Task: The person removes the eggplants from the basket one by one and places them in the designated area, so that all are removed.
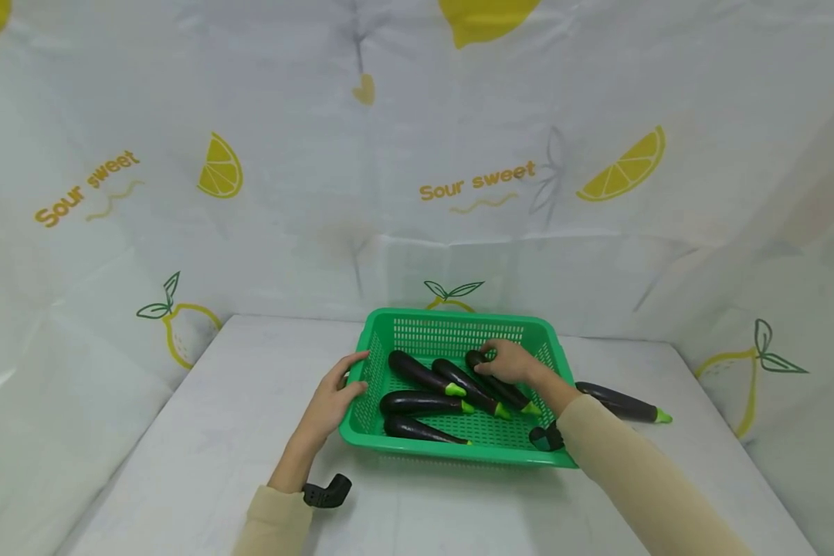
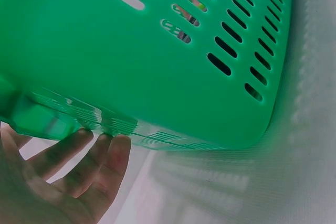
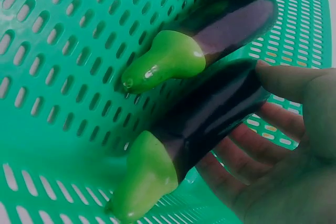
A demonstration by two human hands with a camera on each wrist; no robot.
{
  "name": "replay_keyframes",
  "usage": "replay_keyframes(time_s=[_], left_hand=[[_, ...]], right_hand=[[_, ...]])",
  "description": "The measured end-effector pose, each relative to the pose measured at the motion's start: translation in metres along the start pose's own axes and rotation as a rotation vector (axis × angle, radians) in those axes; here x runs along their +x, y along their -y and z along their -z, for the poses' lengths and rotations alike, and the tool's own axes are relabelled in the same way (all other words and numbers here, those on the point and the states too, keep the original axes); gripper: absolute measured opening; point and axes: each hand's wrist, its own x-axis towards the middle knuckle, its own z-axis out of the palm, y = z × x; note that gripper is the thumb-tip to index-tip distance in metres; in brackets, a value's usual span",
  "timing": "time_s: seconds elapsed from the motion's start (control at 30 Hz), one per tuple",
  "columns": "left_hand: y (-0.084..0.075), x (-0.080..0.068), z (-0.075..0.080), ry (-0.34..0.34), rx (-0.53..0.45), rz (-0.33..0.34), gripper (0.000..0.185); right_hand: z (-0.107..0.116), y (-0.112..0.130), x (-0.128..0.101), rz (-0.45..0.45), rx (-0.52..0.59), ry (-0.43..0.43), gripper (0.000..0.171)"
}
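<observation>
My right hand [image 1: 510,363] reaches into a green plastic basket [image 1: 459,446] and holds the rightmost eggplant [image 3: 215,108] near its rounded dark end. The thumb lies on one side and the fingers curl along the other; the green stem end points toward the near side of the basket. Several more eggplants [image 1: 424,403] lie beside it on the basket floor. At the left side, my left hand [image 1: 330,401] holds the basket's rim. In the left wrist view, several fingertips [image 2: 119,148] touch the outer wall below the lip.
Another eggplant [image 1: 622,403] lies on the white table [image 1: 201,440] just right of the basket, partly behind my right forearm. A white sheet with lemon prints [image 1: 361,193] hangs behind and along both sides. Black wrist cameras [image 1: 328,491] are strapped to both wrists.
</observation>
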Motion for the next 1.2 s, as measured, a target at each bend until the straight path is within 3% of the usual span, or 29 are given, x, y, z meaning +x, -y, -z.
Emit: replay_keyframes(time_s=[0.53,1.2], left_hand=[[0.002,0.001,-0.001,-0.005,0.013,0.009,0.055],[-0.002,0.000,0.000,-0.002,0.000,0.003,0.055]], right_hand=[[0.011,0.010,-0.002,0.041,0.097,-0.018,0.044],[0.037,0.031,-0.020,0.091,0.089,-0.033,0.044]])
